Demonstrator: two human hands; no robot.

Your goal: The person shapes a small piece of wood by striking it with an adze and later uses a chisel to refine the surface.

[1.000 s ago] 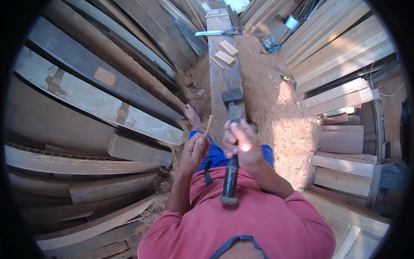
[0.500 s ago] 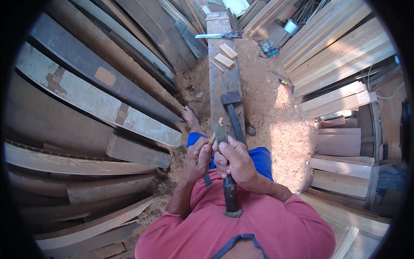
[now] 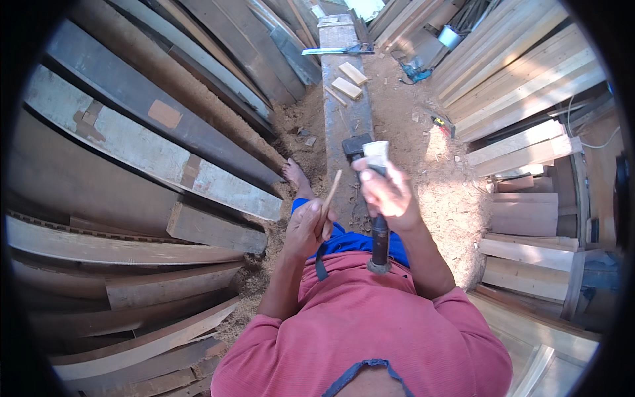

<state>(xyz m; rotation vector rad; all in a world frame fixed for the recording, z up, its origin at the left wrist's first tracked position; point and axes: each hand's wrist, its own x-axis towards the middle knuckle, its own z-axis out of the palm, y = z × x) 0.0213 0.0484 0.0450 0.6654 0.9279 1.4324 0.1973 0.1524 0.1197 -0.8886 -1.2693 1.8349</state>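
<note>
My left hand (image 3: pixel 308 228) is closed around a slim wooden stick (image 3: pixel 333 190), which juts up from the fist above my lap. To its right, my right hand (image 3: pixel 391 197) grips a chisel with a dark handle (image 3: pixel 380 246) and a wide flat blade (image 3: pixel 376 153) that shines white in the light. The blade points away from me and is apart from the stick. Behind my right hand, a hammer (image 3: pixel 356 145) with a dark blocky head lies on the narrow wooden bench (image 3: pixel 335 129); most of its handle is hidden.
Two small pale wood blocks (image 3: pixel 346 88), a thin strip and a handsaw (image 3: pixel 336 50) lie farther along the bench. Long boards (image 3: pixel 152 145) lean at the left, stacked planks (image 3: pixel 522 73) at the right. A teal power tool (image 3: pixel 415 74) sits on the sawdust-covered floor.
My right hand has moved right and forward with the chisel, taking its blade away from the stick. The left hand keeps the stick, now more fully in sight.
</note>
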